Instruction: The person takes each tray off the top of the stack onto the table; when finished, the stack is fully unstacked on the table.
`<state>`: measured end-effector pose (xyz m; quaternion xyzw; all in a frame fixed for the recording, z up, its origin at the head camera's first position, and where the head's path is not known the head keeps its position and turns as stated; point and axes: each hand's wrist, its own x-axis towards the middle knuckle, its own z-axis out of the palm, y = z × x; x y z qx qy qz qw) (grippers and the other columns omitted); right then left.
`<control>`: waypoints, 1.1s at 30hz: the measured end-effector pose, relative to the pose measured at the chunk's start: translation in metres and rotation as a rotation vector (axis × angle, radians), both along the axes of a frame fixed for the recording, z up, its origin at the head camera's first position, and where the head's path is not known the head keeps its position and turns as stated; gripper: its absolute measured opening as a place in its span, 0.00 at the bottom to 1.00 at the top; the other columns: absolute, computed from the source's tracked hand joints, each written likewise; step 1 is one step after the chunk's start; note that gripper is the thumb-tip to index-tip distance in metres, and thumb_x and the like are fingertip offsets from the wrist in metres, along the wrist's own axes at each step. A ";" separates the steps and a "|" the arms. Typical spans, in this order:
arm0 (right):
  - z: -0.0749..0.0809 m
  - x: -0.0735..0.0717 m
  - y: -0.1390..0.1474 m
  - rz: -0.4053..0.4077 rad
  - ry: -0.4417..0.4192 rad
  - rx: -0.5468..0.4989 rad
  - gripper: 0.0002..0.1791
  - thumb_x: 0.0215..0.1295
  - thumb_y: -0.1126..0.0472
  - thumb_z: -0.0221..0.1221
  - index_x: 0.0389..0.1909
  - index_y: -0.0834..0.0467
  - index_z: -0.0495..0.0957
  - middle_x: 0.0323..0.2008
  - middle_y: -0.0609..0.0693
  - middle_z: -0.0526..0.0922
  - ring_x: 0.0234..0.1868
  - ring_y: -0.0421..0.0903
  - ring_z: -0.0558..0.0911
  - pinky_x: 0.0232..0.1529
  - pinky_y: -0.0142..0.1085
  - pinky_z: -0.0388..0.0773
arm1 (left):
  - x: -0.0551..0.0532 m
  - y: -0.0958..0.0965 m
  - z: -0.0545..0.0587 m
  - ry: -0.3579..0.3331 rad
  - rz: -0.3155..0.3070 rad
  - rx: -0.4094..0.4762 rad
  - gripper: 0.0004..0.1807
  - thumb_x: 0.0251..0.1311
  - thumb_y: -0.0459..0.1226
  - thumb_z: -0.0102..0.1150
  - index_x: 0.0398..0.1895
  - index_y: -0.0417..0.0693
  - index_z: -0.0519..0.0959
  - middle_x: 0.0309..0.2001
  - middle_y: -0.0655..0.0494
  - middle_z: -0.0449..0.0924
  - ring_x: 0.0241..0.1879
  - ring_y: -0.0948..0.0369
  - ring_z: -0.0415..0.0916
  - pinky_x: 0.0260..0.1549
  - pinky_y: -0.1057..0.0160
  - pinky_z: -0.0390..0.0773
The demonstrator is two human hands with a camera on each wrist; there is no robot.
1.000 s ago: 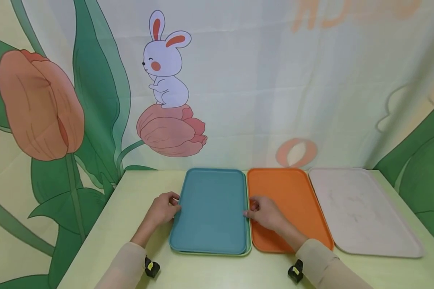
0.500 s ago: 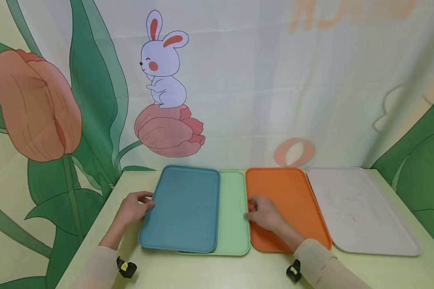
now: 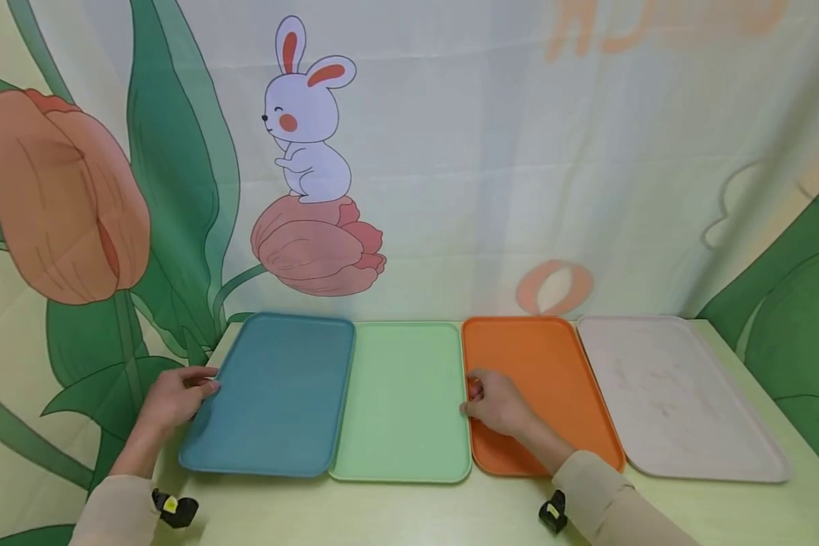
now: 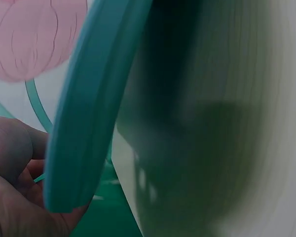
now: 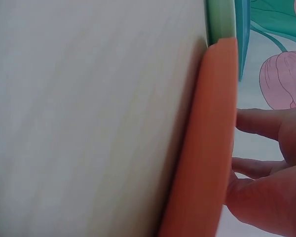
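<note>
My left hand [image 3: 176, 396] grips the left rim of a blue tray [image 3: 273, 394] at the left side of the table. In the left wrist view, that tray's edge [image 4: 96, 108] stands above the table over a dark shadow, with thumb and fingers around it. A light green tray [image 3: 406, 402] lies beside the blue one, their edges meeting. At the seam between the green tray and an orange tray [image 3: 539, 379], my right hand [image 3: 505, 406] rests its fingertips near the green rim. Its fingers are loosely bent and apart in the right wrist view; the orange edge partly hides the fingertips.
A pale greyish tray [image 3: 676, 402] with faint marks lies right of the orange one. All trays stand in a row on a light yellow-green table [image 3: 382, 516]. Behind it hangs a printed cloth [image 3: 450, 167] with a rabbit and tulips.
My left hand has moved left with the blue tray, from on top of the green tray to beside it. The green tray is now uncovered. My right hand has stayed in place.
</note>
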<state>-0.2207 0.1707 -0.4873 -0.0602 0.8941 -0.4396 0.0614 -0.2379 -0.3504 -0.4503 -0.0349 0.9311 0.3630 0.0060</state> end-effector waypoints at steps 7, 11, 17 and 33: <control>-0.002 0.000 0.003 -0.001 -0.001 0.003 0.33 0.60 0.72 0.72 0.66 0.75 0.73 0.35 0.54 0.78 0.36 0.47 0.75 0.38 0.38 0.76 | -0.002 -0.011 -0.011 0.009 0.047 -0.022 0.23 0.78 0.36 0.55 0.68 0.28 0.75 0.58 0.28 0.77 0.52 0.38 0.77 0.38 0.57 0.77; -0.001 0.000 0.005 0.003 -0.006 0.014 0.34 0.60 0.71 0.73 0.66 0.75 0.73 0.36 0.54 0.78 0.36 0.47 0.75 0.38 0.38 0.76 | -0.006 -0.010 -0.022 0.035 0.083 -0.022 0.21 0.77 0.36 0.57 0.65 0.30 0.78 0.55 0.30 0.81 0.51 0.39 0.78 0.36 0.58 0.76; 0.000 0.003 0.004 0.008 0.004 0.021 0.34 0.61 0.70 0.73 0.67 0.74 0.73 0.37 0.54 0.79 0.37 0.47 0.76 0.39 0.38 0.76 | -0.010 -0.005 -0.037 0.031 0.170 -0.005 0.19 0.75 0.38 0.61 0.60 0.34 0.83 0.54 0.35 0.84 0.53 0.38 0.78 0.41 0.50 0.78; 0.003 0.009 0.009 0.002 -0.060 -0.104 0.32 0.69 0.66 0.69 0.70 0.74 0.70 0.40 0.55 0.79 0.35 0.46 0.80 0.33 0.38 0.80 | -0.007 0.026 -0.021 -0.039 0.005 -0.277 0.30 0.79 0.43 0.51 0.67 0.21 0.72 0.61 0.20 0.74 0.57 0.26 0.74 0.49 0.33 0.78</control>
